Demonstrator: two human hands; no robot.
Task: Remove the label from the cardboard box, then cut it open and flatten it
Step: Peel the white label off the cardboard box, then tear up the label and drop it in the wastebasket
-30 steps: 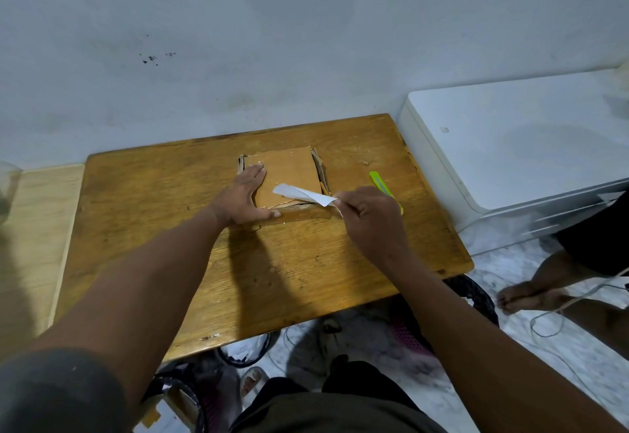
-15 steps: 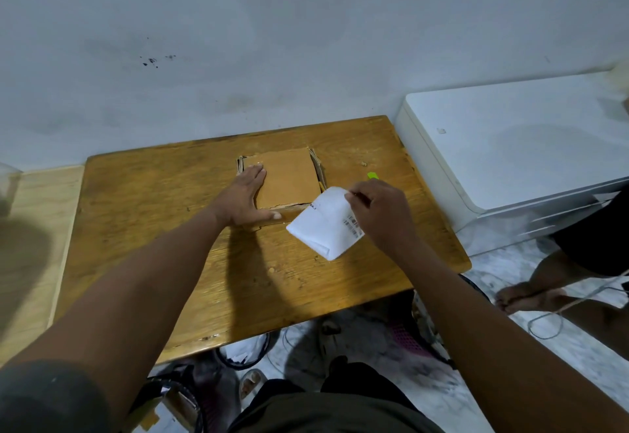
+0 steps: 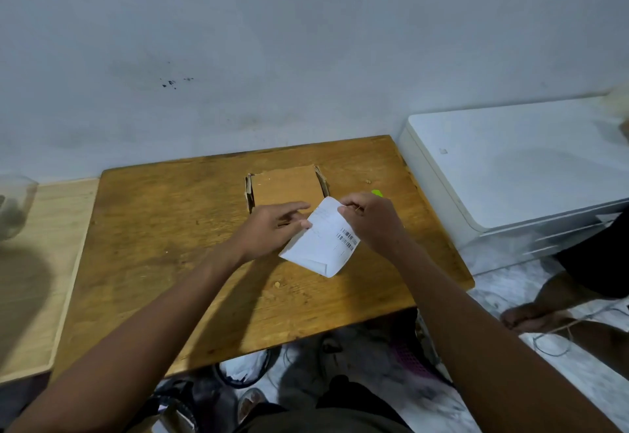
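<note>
A small brown cardboard box [image 3: 286, 183] lies flat on the wooden table [image 3: 163, 228], its top bare. The white label [image 3: 321, 240] with a barcode is off the box and hangs in the air in front of it. My right hand [image 3: 371, 220] pinches the label's upper right edge. My left hand [image 3: 272, 228] touches the label's left edge with its fingertips, just in front of the box. A green cutter [image 3: 376, 192] peeks out behind my right hand on the table.
A white appliance [image 3: 510, 160] stands right of the table against the wall. Another person's foot [image 3: 531, 317] and a cable rest on the floor at the right. A light wooden surface [image 3: 34, 262] with a glass jar [image 3: 15, 204] adjoins the table's left side.
The label came fully off the box and was lifted toward me by my right hand. My left hand left the box and moved right to the label.
</note>
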